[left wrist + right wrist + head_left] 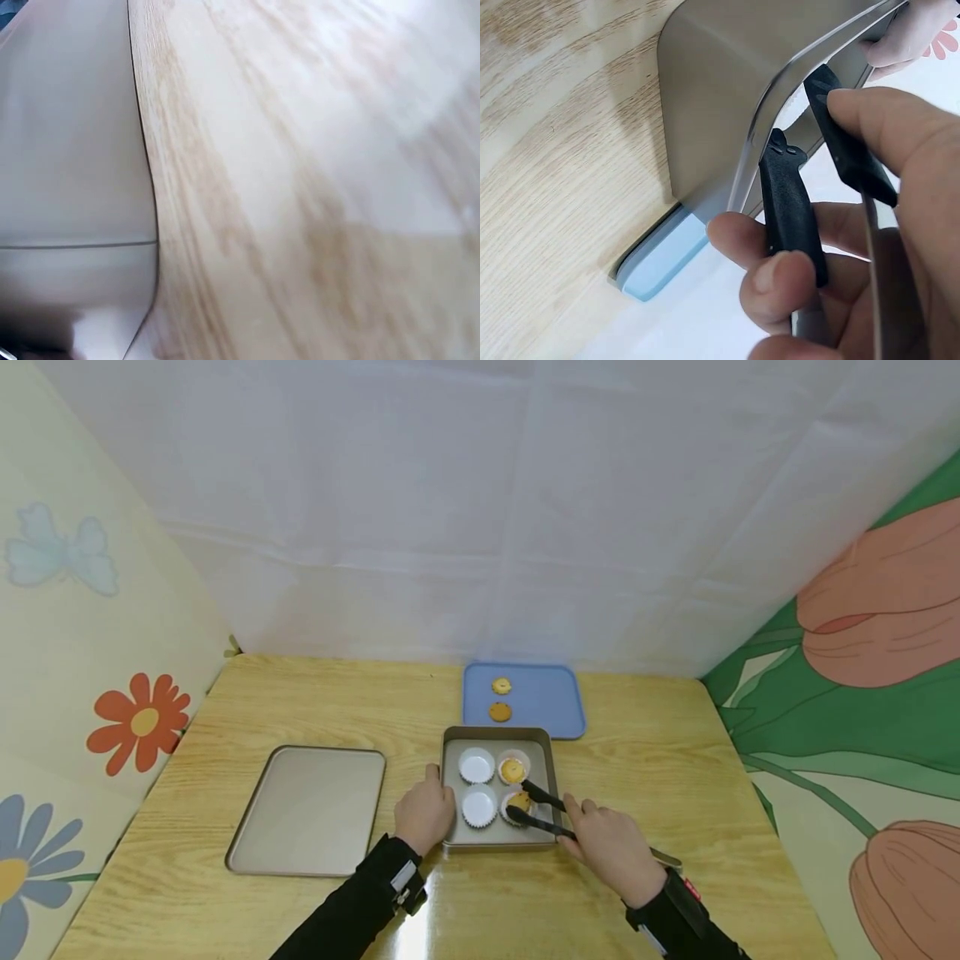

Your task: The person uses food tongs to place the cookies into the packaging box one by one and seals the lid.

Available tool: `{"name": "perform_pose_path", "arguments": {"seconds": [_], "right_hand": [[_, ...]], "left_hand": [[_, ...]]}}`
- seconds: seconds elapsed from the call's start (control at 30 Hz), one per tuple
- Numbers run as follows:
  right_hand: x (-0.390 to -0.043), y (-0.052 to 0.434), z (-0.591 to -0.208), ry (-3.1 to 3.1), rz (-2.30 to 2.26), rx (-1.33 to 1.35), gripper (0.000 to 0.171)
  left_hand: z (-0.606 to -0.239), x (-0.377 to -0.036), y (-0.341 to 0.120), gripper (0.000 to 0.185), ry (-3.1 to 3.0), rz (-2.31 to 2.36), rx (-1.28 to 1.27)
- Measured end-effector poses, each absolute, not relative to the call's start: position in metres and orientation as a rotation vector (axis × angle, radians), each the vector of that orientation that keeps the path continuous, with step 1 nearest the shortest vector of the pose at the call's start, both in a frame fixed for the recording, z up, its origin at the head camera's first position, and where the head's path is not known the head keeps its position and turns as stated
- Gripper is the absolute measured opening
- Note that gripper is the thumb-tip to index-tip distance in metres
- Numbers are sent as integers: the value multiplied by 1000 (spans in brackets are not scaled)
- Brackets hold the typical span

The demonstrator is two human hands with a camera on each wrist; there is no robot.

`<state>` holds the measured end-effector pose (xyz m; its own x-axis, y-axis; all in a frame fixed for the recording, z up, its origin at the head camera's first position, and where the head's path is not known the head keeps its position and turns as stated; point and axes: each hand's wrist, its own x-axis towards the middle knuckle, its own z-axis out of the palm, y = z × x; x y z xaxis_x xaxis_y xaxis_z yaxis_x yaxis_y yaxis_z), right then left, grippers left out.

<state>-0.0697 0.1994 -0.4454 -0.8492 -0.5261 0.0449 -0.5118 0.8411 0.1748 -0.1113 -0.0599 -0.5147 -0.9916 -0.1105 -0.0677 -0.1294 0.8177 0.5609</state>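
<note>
A square metal baking pan (495, 732) holds several white paper cups (476, 766). At its left wall my left hand (425, 811) grips the rim. My right hand (613, 850) holds metal tongs with black tips (536, 825), its fingers around both arms in the right wrist view. The tong tips are at a round cookie (519, 802) in the near right cup; whether they pinch it I cannot tell. A flower-shaped cookie (512, 770) lies in the far right cup. Both left cups are empty. The left wrist view shows the pan's outer wall (75, 150), with the hand mostly hidden.
Behind the pan lies a blue tray (557, 702) bearing a flower-shaped cookie (502, 686) and a round cookie (500, 712). To the left is a flat metal tray (307, 810). Everything stands on a wooden table (645, 760) with a white sheet behind it.
</note>
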Motion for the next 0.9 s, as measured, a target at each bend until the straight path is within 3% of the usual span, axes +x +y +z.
{"name": "perform_pose_path", "arguments": {"seconds": [0.6,0.9], "right_hand": [[-73,201,-440,-2959,-95,816,55],[-108,204,-412,-2797,25,779,58]], "left_hand": [[-516,-110,-61,39,2963,930,-199],[-517,-111,-60,39,2993,922,-201]]}}
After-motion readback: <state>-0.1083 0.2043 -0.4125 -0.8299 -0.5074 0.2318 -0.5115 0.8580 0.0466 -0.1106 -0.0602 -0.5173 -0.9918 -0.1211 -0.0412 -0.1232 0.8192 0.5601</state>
